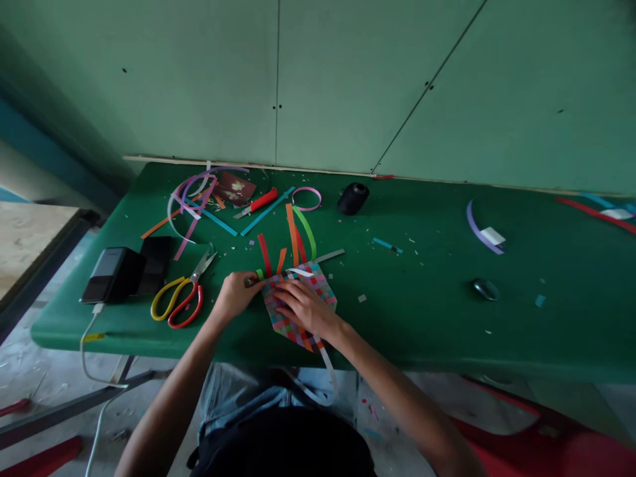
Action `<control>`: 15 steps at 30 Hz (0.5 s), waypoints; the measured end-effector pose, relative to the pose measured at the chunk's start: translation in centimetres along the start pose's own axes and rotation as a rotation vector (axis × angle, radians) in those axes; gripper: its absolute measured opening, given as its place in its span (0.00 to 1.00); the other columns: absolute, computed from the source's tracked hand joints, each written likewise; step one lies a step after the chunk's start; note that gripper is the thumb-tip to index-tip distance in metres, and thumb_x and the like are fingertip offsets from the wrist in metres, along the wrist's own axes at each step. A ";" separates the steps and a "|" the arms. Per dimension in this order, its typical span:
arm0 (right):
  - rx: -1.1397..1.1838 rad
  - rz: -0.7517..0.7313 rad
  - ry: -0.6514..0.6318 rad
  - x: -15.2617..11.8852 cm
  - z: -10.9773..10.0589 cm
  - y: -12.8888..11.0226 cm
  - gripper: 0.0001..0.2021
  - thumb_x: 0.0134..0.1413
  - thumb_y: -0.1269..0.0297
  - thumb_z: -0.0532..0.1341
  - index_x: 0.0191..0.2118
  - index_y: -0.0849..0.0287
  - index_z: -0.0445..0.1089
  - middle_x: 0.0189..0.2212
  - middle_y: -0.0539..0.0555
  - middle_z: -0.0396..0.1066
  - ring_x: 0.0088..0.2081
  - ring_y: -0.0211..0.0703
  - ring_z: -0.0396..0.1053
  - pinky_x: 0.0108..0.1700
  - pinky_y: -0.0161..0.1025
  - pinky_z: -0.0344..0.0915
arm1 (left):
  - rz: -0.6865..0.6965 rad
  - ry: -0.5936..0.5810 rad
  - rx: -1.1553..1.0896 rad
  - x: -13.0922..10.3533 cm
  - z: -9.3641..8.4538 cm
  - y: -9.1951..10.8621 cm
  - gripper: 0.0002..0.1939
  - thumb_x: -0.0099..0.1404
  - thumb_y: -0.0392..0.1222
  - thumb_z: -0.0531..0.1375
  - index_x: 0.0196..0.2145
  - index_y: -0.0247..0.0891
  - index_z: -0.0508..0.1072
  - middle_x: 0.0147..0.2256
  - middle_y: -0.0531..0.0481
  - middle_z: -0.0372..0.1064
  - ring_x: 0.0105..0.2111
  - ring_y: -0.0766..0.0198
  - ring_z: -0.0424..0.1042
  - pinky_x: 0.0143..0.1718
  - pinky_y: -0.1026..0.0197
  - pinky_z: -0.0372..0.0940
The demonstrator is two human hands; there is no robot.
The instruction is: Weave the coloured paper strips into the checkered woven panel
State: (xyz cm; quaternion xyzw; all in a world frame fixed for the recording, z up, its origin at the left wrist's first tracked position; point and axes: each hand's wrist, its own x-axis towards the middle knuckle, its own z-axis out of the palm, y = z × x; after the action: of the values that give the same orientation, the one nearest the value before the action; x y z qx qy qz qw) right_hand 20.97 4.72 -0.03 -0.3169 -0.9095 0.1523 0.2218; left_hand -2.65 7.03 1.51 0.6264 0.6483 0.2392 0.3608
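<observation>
My woven piece lies on the smooth green table beneath my right hand, spread flat over its multicoloured checks. My left hand curls at the piece's left corner, gripping or not I can't make out; flat orange strips jut beyond.

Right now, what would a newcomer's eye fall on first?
Probably the multicoloured woven piece by the near edge of the table, with the right hand spread on it and the left hand at its left edge. Next, the yellow-and-red-handled scissors, left of both hands, and the black spool farther back.
</observation>
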 end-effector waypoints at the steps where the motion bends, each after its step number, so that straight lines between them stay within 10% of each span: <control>1: -0.003 -0.001 0.006 0.0 0.0 0.0 0.18 0.73 0.64 0.59 0.64 0.56 0.69 0.59 0.60 0.71 0.64 0.53 0.66 0.66 0.55 0.69 | 0.011 0.018 0.002 0.0 -0.1 0.0 0.15 0.65 0.54 0.64 0.30 0.39 0.79 0.19 0.55 0.68 0.21 0.64 0.66 0.26 0.63 0.55; 9: -0.047 0.037 0.015 -0.2 0.0 -0.8 0.16 0.73 0.63 0.59 0.62 0.55 0.71 0.58 0.59 0.72 0.64 0.52 0.67 0.65 0.54 0.69 | 0.084 0.075 -0.026 -0.5 -0.1 -0.5 0.14 0.67 0.53 0.64 0.30 0.41 0.77 0.21 0.54 0.71 0.22 0.63 0.69 0.29 0.63 0.61; 15: -0.136 0.329 0.102 0.0 1.5 -5.0 0.21 0.67 0.54 0.65 0.59 0.60 0.71 0.62 0.68 0.68 0.67 0.67 0.61 0.68 0.67 0.62 | 0.158 0.067 0.020 -0.5 -0.1 -1.2 0.13 0.65 0.52 0.65 0.31 0.40 0.76 0.29 0.50 0.76 0.29 0.61 0.73 0.31 0.63 0.63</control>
State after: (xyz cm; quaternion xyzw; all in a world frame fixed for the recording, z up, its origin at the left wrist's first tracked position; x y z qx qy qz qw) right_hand 17.62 0.75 0.79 -0.4829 -0.8412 0.1082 0.2178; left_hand -3.53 6.39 0.75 0.6709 0.6109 0.2813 0.3123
